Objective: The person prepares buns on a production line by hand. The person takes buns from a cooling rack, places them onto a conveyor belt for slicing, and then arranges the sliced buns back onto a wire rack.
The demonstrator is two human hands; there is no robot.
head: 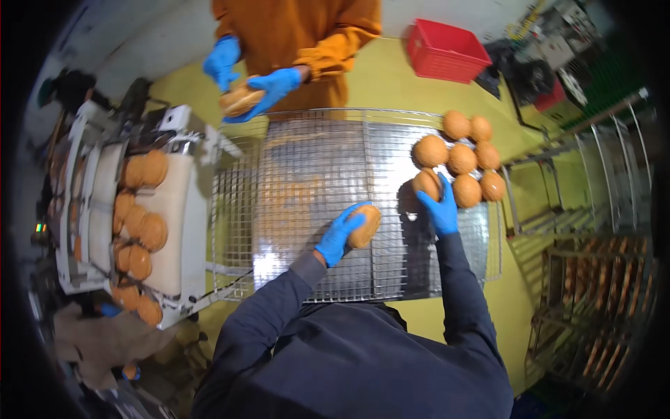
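Note:
Before me is a wire rack (324, 173) over a shiny metal surface. My left hand (337, 238), in a blue glove, grips a round golden-brown bun (366, 226) above the rack's middle. At the rack's right part, my gloved right hand (441, 207) has its fingers around a tilted bun (426, 184); whether that bun is lifted cannot be told. Several more buns (462, 159) sit close together just beyond and beside this hand, at the far right corner of the rack.
Across the rack a co-worker in orange holds a bun (242, 99) in blue gloves. A conveyor (172, 220) bearing buns runs at left. Beyond, a red crate (447, 52) stands on the yellow floor. Metal rack trolleys (591, 324) are at right; another person is at lower left.

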